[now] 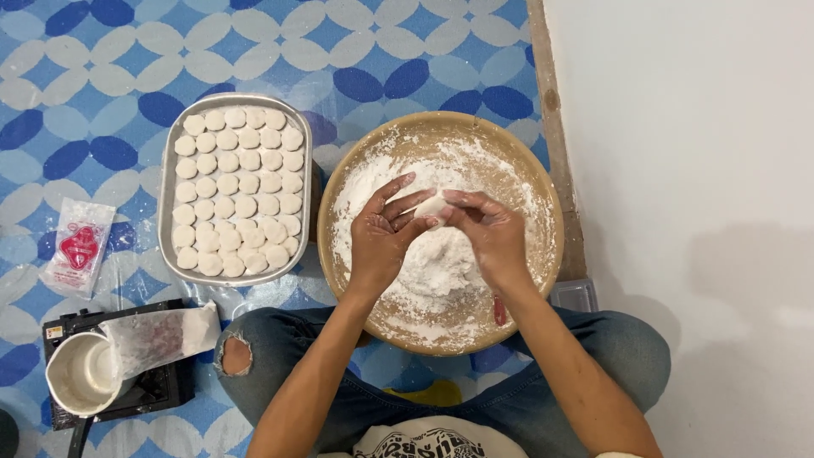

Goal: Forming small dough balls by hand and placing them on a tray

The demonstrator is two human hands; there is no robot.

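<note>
My left hand [381, 233] and my right hand [490, 233] meet over a wide round wooden bowl [549, 199] dusted with white flour. Between their fingertips they hold a small pale piece of dough [431, 206], pinched from both sides. A heap of flour [437, 263] lies in the bowl right under my hands. To the left of the bowl stands a rectangular metal tray [168, 182] packed with several rows of flat round white dough discs [237, 182].
A blue and white patterned mat [102, 76] covers the floor. A small sealed packet with a red mark [78, 246] lies far left. A white cup [80, 373] and a floury plastic bag [161, 337] rest on a black device at lower left. A white wall [695, 170] rises right.
</note>
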